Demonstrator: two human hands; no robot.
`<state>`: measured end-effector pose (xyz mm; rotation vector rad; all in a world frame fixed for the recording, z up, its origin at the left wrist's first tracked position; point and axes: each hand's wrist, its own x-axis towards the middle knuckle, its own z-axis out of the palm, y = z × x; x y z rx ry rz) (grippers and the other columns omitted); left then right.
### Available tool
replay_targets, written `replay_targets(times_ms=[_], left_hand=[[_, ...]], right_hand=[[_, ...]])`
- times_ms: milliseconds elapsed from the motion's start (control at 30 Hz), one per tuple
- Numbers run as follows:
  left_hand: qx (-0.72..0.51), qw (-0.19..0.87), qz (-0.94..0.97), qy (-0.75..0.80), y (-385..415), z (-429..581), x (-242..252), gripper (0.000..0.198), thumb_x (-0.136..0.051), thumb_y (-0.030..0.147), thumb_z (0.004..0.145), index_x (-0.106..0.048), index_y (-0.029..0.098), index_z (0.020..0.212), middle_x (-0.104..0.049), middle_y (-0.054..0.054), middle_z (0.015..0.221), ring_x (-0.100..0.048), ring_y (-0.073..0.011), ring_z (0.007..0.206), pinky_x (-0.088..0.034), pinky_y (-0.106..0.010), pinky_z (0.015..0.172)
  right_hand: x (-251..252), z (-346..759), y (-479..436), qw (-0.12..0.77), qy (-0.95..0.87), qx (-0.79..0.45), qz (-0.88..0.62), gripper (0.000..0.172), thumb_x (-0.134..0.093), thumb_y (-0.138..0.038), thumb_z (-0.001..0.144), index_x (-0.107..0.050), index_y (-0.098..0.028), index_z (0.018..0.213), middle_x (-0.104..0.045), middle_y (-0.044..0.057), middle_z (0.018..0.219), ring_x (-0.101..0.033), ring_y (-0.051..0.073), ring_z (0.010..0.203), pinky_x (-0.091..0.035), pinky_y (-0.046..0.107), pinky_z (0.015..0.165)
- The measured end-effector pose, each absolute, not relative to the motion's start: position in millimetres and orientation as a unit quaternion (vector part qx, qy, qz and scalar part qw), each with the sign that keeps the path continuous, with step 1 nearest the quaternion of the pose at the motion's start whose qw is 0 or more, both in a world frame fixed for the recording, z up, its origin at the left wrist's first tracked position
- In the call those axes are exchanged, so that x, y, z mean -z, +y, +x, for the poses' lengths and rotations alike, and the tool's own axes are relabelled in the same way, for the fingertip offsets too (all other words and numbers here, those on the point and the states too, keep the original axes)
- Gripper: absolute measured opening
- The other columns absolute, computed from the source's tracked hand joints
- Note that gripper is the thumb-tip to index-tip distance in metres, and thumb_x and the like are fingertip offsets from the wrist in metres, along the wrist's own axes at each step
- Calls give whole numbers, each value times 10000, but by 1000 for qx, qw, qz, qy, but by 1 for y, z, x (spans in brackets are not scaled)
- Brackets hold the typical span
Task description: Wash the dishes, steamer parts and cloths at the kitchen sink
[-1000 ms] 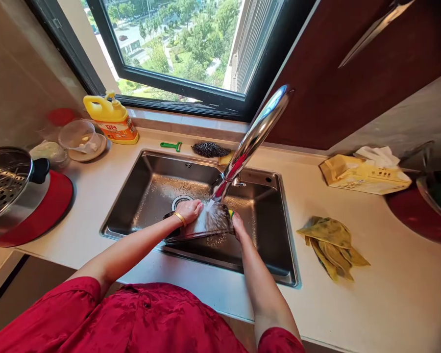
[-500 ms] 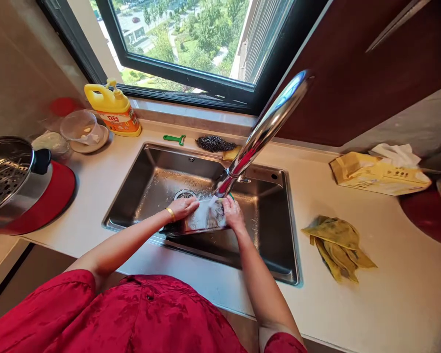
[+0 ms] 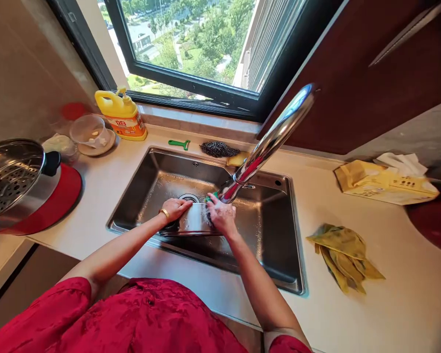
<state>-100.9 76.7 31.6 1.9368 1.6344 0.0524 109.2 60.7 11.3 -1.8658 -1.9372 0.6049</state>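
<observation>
Over the sink (image 3: 279,235), my left hand (image 3: 177,208), with a gold bracelet at the wrist, is closed on the left end of a flat, shiny metal piece (image 3: 194,218). That piece has a broad blade-like face and a black end, cleaver-like in shape; its exact kind is partly hidden. My right hand (image 3: 222,215) is closed around a green scrubber (image 3: 212,197), mostly covered by the fingers, and presses on the right part of the metal face. The chrome faucet (image 3: 268,147) reaches down just above my right hand.
Behind the sink lie a green peeler (image 3: 179,144), a dark metal scouring ball (image 3: 218,148) and a yellow sponge (image 3: 238,159). A yellow detergent jug (image 3: 123,117) and red-based steamer (image 3: 64,196) stand left. Rightward are an olive cloth (image 3: 343,250) and tissue pack (image 3: 385,181).
My right hand has shifted left from the metal piece's right end onto its face, showing the green scrubber. Water splashing on the face no longer shows. The view has shifted slightly.
</observation>
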Motion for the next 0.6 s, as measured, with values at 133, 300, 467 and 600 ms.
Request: replay_targets(times_ms=[133, 300, 467, 600], left_hand=[[-4, 242, 795, 556, 77, -82, -43, 563, -295, 554, 924, -682, 212, 701, -689, -52, 753, -600, -167, 718, -312, -252, 589], [-22, 206, 896, 393, 77, -81, -39, 536, -372, 547, 911, -640, 189, 615, -656, -78, 678, -578, -169, 680, -333, -277, 637], [-79, 115, 949, 282, 80, -98, -1, 531, -384, 476, 937, -585, 175, 549, -600, -51, 553, -508, -151, 625, -325, -309, 682], [-119, 79, 957, 252, 68, -114, 43, 532, -409, 452, 942, -559, 164, 521, -568, -21, 509, -467, -133, 605, -302, -303, 674]], right_hand=[[-36, 110, 46, 170, -750, -168, -616, 412, -373, -436, 934, -588, -283, 1250, -634, 119, 1138, -518, 285, 1053, -333, 459, 940], [1, 159, 40, 112, -661, -318, -670, 382, -360, -356, 925, -655, -234, 1136, -672, 78, 1115, -590, 230, 992, -436, 358, 871], [35, 149, 20, 71, -631, -457, -622, 428, -388, -418, 905, -596, -234, 1232, -633, 51, 1230, -579, 213, 1104, -420, 323, 940], [48, 133, 18, 8, -636, -430, -640, 473, -383, -443, 909, -550, -210, 1286, -618, 109, 1235, -560, 258, 1134, -410, 362, 941]])
